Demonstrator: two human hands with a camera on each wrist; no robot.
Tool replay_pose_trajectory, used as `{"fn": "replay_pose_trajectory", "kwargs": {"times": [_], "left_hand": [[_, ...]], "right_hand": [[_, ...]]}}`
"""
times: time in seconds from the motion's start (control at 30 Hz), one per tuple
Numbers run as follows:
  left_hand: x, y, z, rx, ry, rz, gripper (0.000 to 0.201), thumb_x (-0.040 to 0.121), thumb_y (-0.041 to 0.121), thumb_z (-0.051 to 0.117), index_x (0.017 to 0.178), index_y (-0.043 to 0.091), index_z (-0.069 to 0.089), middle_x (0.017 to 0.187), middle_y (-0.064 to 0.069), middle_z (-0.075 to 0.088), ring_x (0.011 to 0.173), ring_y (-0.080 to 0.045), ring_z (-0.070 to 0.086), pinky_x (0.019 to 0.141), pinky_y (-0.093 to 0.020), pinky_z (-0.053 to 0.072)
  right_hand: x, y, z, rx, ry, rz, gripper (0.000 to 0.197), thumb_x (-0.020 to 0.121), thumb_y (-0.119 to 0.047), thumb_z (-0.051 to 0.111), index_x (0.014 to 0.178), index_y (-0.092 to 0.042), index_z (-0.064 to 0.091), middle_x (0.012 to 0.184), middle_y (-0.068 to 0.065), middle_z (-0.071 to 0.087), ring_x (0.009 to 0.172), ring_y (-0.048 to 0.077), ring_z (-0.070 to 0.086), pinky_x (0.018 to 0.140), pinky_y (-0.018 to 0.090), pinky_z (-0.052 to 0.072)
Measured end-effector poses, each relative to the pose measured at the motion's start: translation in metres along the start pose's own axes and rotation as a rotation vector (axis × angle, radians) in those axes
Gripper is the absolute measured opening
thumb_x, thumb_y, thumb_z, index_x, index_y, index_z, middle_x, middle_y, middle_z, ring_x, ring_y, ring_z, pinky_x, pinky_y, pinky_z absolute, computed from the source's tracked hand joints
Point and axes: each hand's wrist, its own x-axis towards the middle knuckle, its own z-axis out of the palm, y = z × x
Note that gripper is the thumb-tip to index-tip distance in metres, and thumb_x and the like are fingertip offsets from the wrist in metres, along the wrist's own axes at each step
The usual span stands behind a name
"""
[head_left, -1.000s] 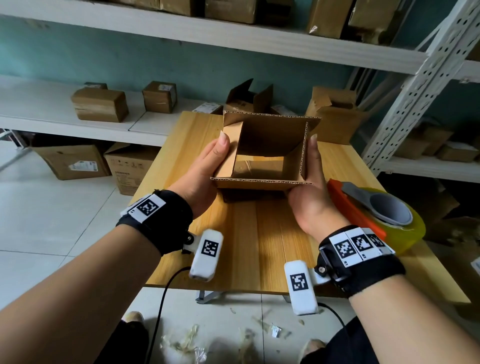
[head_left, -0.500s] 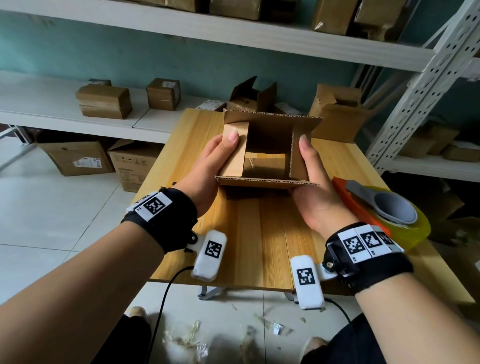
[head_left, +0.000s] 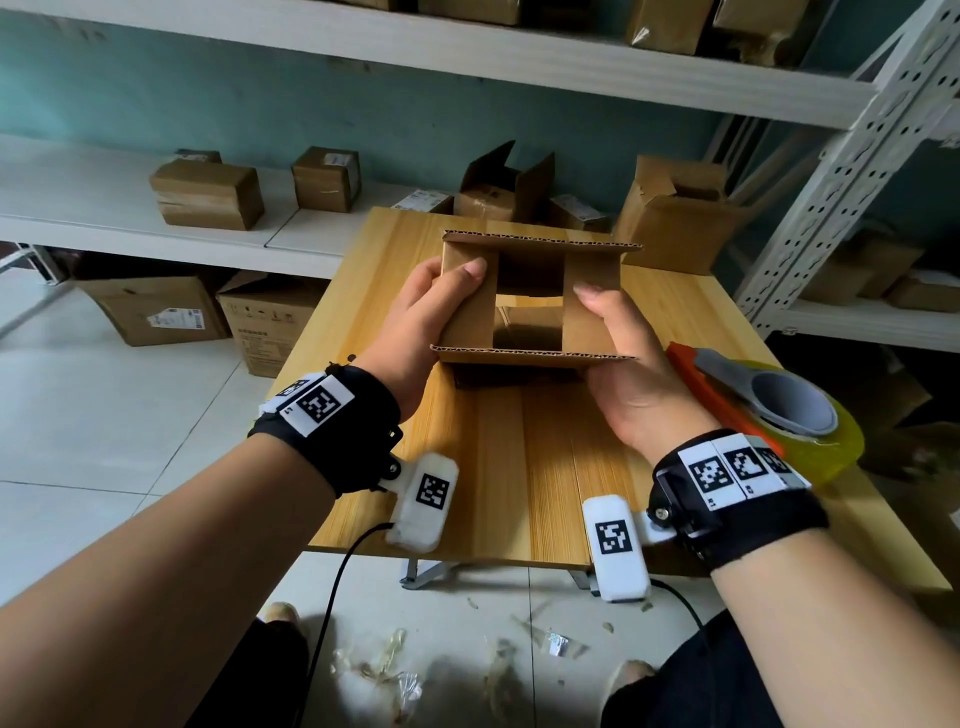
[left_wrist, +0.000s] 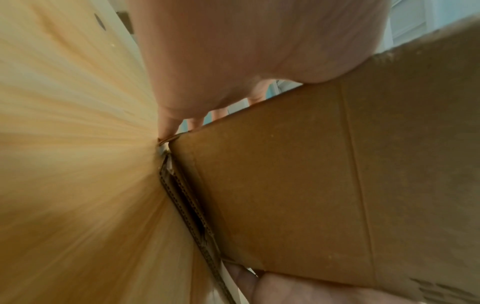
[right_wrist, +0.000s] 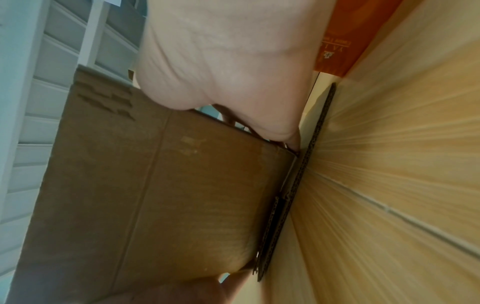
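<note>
A small brown cardboard box (head_left: 589, 327) stands on the wooden table (head_left: 519, 467), its top towards me. My left hand (head_left: 421, 322) grips its left side, thumb pressing the left flap (head_left: 467, 312) down over the opening. My right hand (head_left: 623, 364) grips the right side, thumb on the right flap. A gap stays between the two flaps; the near and far flaps stand up. In the left wrist view the box wall (left_wrist: 285, 185) sits under my palm (left_wrist: 246, 51). The right wrist view shows the same wall (right_wrist: 168, 195) beneath my palm (right_wrist: 228, 61).
An orange tape dispenser with a yellowish roll (head_left: 769, 410) lies on the table just right of my right hand. White shelves behind hold several small boxes (head_left: 208, 195). A perforated metal rack post (head_left: 831, 171) rises at the right. Cartons (head_left: 156, 312) sit on the floor at left.
Both side flaps have swung from upright down inward over the opening, and my thumbs followed them towards the middle. The box stayed in place on the table.
</note>
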Motion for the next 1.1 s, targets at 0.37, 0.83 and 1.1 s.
{"fn": "replay_pose_trajectory", "kwargs": {"times": [0.37,0.83,1.1], "left_hand": [[-0.008,0.007,0.006,0.053,0.008,0.049,0.045,0.100,0.055,0.059,0.135,0.026,0.062,0.117,-0.002,0.071,0.098,-0.018,0.069,0.077,-0.031,0.055],[-0.008,0.026,0.009,-0.228,-0.004,0.174,0.028,0.101,-0.004,0.048,0.100,0.018,0.065,0.121,-0.008,0.067,0.103,-0.020,0.069,0.083,-0.037,0.057],[-0.011,0.028,0.012,-0.250,-0.054,0.168,0.024,0.087,0.029,0.044,0.099,0.021,0.063,0.113,-0.010,0.060,0.105,-0.031,0.052,0.077,-0.038,0.047]], "right_hand": [[0.003,0.007,-0.002,-0.042,0.021,0.014,0.061,0.074,-0.070,0.072,0.126,-0.039,0.069,0.146,0.002,0.062,0.138,0.026,0.055,0.121,0.055,0.037],[0.005,0.008,0.006,0.015,0.033,-0.036,0.043,0.085,-0.051,0.066,0.119,-0.024,0.071,0.122,0.008,0.075,0.121,0.030,0.066,0.112,0.049,0.046],[0.004,0.006,0.004,0.062,0.021,-0.025,0.036,0.104,-0.039,0.054,0.130,-0.017,0.065,0.118,0.006,0.076,0.112,0.023,0.071,0.090,0.032,0.053]]}}
